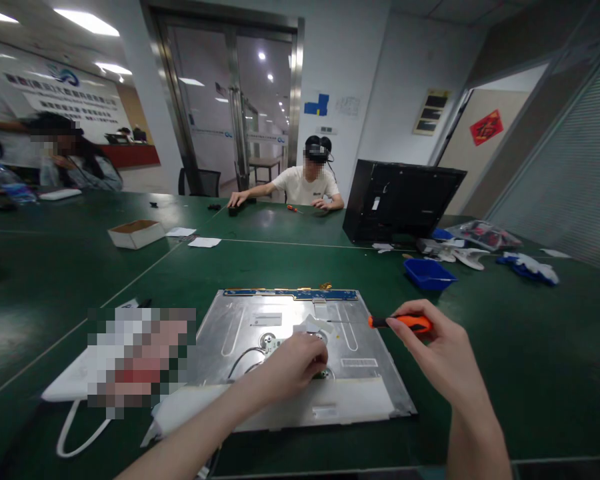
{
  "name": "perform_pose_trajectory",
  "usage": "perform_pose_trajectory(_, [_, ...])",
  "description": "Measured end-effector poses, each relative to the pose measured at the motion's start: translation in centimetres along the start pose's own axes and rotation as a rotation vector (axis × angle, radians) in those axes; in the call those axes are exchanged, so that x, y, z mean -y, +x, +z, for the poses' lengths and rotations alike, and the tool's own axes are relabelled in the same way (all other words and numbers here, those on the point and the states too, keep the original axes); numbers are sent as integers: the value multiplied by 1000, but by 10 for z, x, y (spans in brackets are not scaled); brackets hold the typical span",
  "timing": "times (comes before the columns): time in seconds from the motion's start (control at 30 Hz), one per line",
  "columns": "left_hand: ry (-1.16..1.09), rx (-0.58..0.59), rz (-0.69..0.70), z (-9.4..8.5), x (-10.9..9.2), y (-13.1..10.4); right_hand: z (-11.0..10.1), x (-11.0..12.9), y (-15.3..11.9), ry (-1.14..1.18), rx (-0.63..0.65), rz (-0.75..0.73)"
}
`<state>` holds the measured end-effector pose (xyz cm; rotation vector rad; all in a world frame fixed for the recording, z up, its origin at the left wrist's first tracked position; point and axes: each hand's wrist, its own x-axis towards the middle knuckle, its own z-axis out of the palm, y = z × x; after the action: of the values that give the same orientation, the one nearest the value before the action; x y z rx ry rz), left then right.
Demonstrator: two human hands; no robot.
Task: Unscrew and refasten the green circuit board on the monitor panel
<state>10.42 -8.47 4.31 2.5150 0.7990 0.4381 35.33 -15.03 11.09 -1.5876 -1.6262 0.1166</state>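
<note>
Four containers around the green table (280, 267). White cardboard box (139, 239), far left: open-topped, interior too shadowed to tell. Blue plastic tray (430, 280), right of centre: contents unclear. Clear plastic bag (485, 235) beyond it: dark and reddish pieces inside, not identifiable. Plastic bottle (15, 185), left edge: bluish label, too blurred to read.

Writing: red diamond poster (486, 127) on the door reads 福. Wall sign (63, 100), upper left: Chinese characters under a blue swirl logo, mostly illegible. Stickers on the flat display panel (293, 310) too small to read.

Panel lies directly before the wearer, metal back up. Right hand (443, 340) closed round the handle of an orange-and-black screwdriver (380, 322), shaft pointing left above the panel. Left hand (300, 360) over the panel's middle, fingers curled; cannot tell whether they grip anything.
</note>
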Motion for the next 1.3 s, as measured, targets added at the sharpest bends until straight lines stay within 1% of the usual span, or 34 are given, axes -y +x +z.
perform_pose_trajectory(0.07, [63, -6, 30, 8, 0, 0, 0, -3, -8, 3, -1, 13])
perform_pose_trajectory(0.13, [96, -38, 52, 14, 0, 0, 1, -6, -13, -3, 16, 20])
perform_pose_trajectory(0.23, [110, -73, 52, 17, -2, -2, 2, -8, -17, -17, 27, 18])
perform_pose_trajectory(0.33, [141, -74, 41, 18, -7, -5, 2, -8, -17, -24, 22, 0])
perform_pose_trajectory(0.47, [207, -115, 30, 22, -11, -5, 4, -8, -15, -25, 23, -24])
perform_pose_trajectory(0.73, [299, -157, 13, 36, -7, 0, 10, -15, -13, -49, 71, -7])
perform_pose_trajectory(0.97, [275, -144, 20, 34, -5, -7, 9, -14, -11, -50, 72, -16])
perform_pose_trajectory(1.1, [306, -135, 26, 34, -6, -9, 8, -13, -11, -52, 64, -49])
perform_pose_trajectory(1.3, [294, -107, 47, 26, -8, -10, 10, -13, -11, -70, 47, -65])
